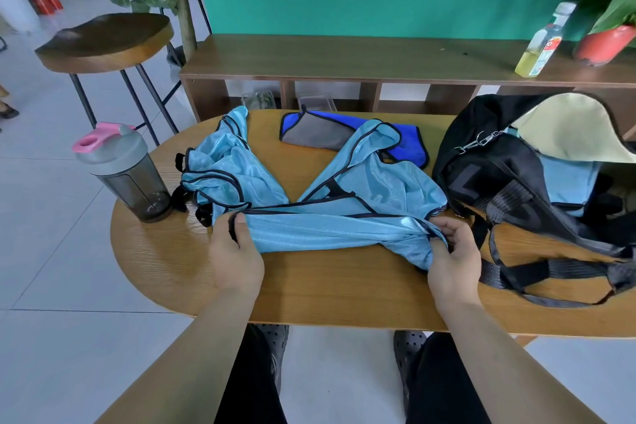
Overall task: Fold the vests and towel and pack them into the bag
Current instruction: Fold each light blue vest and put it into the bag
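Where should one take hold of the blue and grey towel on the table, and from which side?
Pinch the towel at its free left edge, where the grey face is folded over, coming from the left. Its right end lies under a shoulder of the vest being folded, so pulling there would likely drag that vest.

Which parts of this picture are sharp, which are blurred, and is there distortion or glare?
Head view: the left hand, right hand and blue vest are sharp; the bottle and potted plant at the right edge are blurred and lean from wide-angle distortion; soft light, one small shine on the vest.
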### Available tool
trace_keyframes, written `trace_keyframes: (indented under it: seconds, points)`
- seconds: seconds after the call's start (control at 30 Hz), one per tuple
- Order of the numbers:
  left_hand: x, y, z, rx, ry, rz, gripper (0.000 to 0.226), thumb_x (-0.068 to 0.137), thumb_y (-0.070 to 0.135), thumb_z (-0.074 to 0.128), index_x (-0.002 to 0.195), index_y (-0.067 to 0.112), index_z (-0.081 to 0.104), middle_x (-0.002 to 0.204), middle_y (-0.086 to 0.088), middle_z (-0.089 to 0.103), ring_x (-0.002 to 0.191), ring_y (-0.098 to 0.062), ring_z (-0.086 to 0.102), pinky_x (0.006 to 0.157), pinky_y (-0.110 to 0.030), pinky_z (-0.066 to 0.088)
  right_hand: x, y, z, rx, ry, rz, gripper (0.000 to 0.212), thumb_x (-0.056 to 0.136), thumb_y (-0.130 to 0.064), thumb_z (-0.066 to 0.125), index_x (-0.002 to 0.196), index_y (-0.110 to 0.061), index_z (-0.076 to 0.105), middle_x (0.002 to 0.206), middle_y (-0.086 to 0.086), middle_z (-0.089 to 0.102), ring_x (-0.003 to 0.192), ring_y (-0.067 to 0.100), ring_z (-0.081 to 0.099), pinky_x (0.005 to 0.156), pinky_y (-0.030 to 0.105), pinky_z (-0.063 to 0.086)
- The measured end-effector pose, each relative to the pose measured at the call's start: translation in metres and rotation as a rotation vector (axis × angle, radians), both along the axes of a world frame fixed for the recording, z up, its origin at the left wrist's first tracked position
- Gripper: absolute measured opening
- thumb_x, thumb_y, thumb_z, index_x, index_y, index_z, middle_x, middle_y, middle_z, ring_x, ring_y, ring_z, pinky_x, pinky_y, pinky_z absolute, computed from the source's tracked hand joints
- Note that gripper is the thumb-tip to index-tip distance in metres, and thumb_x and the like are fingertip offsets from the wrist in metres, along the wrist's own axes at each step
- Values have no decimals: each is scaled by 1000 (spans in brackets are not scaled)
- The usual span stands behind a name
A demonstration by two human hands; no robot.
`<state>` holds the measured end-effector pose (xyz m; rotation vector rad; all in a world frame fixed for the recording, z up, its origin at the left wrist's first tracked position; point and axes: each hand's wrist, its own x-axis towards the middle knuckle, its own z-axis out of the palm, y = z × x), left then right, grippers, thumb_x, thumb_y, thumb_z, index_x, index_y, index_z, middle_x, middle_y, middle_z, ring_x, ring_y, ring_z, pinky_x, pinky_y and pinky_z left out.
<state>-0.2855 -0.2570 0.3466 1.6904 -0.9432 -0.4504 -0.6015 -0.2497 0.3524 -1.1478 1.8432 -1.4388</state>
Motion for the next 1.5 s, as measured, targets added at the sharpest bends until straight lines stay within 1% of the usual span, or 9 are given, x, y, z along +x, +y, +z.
trace_keyframes:
  seconds: [0.3, 0.4, 0.53, 0.67, 0.83, 1.0, 1.1, 1.33, 1.5]
  points:
    - [4, -2, -4, 10, 23, 11, 27, 112, 34, 43, 124, 19, 63, 107, 4, 66, 101, -16, 60, 85, -28, 45, -3, -1, -4, -58, 79, -44, 34, 97, 1, 54, 104, -27, 71, 112, -7, 54, 115, 13, 54, 113, 45, 44]
    - [2, -2, -4, 34, -2, -6, 28, 112, 31, 43, 131, 20, 61, 115, 6, 64, 108, -13, 56, 93, -27, 41, -3, 3, -8, -199, 277, 4, 29, 96, -11, 49, 106, -22, 74, 116, -5, 55, 120, 20, 48, 109, 41, 40]
    - [0, -2, -2, 65, -6, -10, 26, 110, 30, 49, 134, 22, 58, 116, 8, 62, 106, -12, 56, 88, -24, 40, 5, 7, -9, -344, 551, 115, 36, 110, -23, 40, 117, -13, 75, 124, 0, 66, 120, 19, 55, 103, 37, 45]
    - [1, -3, -4, 66, -7, -17, 24, 107, 32, 56, 131, 27, 58, 114, 9, 62, 107, -14, 58, 89, -29, 42, 8, 2, -17, -199, 628, 191, 22, 105, -19, 61, 124, -18, 71, 116, -6, 69, 107, 12, 60, 88, 43, 57]
    - [1, -3, -4, 67, -10, -13, 23, 109, 30, 53, 131, 25, 59, 113, 7, 65, 104, -14, 59, 86, -25, 42, 8, -6, -21, -9, 755, 262, 38, 86, -31, 80, 124, -29, 74, 107, -11, 56, 103, 14, 48, 86, 43, 51]
    - [1, -4, -5, 73, -6, -20, 23, 109, 30, 53, 130, 25, 59, 113, 6, 65, 106, -16, 60, 88, -26, 43, 7, -3, -12, 38, 569, 226, 21, 85, -25, 82, 103, -29, 73, 98, -15, 57, 103, 14, 51, 84, 34, 48]
    - [2, -4, -6, 80, -10, -24, 23, 108, 31, 53, 129, 26, 59, 115, 4, 66, 107, -18, 61, 89, -31, 46, 4, 2, -3, 38, 399, 210, 26, 84, -23, 87, 93, -34, 65, 99, -22, 60, 99, 7, 56, 84, 30, 47]
    - [0, -4, -4, 85, -22, -2, 23, 109, 30, 52, 130, 22, 59, 109, 6, 64, 102, -16, 59, 86, -28, 43, -12, 4, 1, -12, -55, 205, 13, 93, -13, 76, 90, -21, 65, 88, -8, 66, 86, 9, 60, 83, 34, 49]
    - [0, -4, -4, 90, -11, -2, 24, 110, 32, 51, 130, 21, 59, 101, 13, 61, 92, -9, 58, 74, -18, 39, -11, 3, 16, -6, 10, 151, 18, 102, -44, 63, 97, -27, 65, 84, -17, 65, 81, 4, 60, 80, 33, 51]
